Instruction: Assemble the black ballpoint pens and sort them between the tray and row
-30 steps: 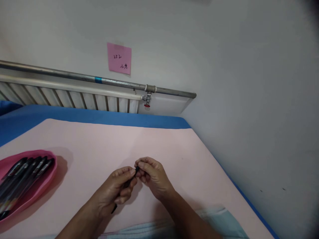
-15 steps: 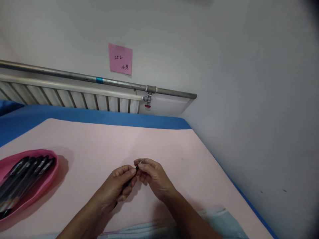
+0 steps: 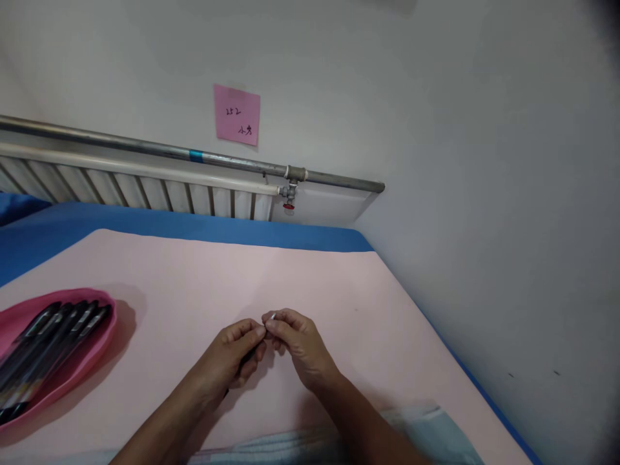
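Over the pink-topped, blue-bordered desk (image 3: 320, 278), short of its far edge, the left hand (image 3: 230, 355) is clamping its fingers on a slim black pen-like stick (image 3: 248, 355); the right hand (image 3: 299, 344) is pinching a small silvery tip (image 3: 272, 316) at its upper end. Light, aligned pressure is probably serving best.

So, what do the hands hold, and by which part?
A slim black object, partly hidden: left hand around its length, right hand pinching the end where a pale tip shows.

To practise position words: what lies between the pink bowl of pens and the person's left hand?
In the head view, only pink mat lies between the pink bowl and left hand, the bowl's shadow falling on it.
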Available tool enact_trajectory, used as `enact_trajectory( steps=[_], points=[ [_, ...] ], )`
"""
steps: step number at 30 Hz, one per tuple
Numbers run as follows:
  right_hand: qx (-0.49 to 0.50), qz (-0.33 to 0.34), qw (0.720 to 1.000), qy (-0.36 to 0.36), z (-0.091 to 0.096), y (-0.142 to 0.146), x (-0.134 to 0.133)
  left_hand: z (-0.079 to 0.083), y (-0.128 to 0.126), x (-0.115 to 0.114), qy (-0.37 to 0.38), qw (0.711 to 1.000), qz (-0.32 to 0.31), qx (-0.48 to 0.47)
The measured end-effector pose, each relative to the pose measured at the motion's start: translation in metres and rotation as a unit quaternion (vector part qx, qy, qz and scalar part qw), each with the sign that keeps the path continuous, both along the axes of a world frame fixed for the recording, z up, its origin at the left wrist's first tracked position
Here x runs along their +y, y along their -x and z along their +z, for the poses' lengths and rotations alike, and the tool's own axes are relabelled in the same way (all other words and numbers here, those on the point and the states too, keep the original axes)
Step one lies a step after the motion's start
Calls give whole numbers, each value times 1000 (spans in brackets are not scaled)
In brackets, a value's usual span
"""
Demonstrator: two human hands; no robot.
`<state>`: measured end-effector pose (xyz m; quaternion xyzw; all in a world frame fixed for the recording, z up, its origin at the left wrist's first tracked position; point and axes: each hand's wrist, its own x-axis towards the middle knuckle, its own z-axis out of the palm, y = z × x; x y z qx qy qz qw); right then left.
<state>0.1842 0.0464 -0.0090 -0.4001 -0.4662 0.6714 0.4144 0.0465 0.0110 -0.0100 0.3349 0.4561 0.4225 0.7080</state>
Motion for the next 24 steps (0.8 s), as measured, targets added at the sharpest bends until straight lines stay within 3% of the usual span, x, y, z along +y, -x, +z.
enact_trajectory(
  steps=[6, 9, 13, 17, 21, 24],
  points=[
    [33, -5, 999, 24, -3, 1, 2, -1, 0, 0, 4, 1000, -2, -7],
    [12, -29, 999, 18, -5, 0, 2, -2, 0, 0, 2, 1000, -5, 18],
    [19, 6, 1000, 19, -5, 0, 2, -2, 1, 0, 6, 1000, 1, 3],
    [-9, -28, 1000, 5, -5, 0, 2, -2, 1, 1, 6, 1000, -7, 8],
    [4, -3, 1000, 15, -6, -1, 4, -2, 1, 1, -2, 1000, -4, 7],
    [7, -20, 1000, -4, -7, -1, 4, -2, 1, 0, 2, 1000, -6, 7]
  ],
)
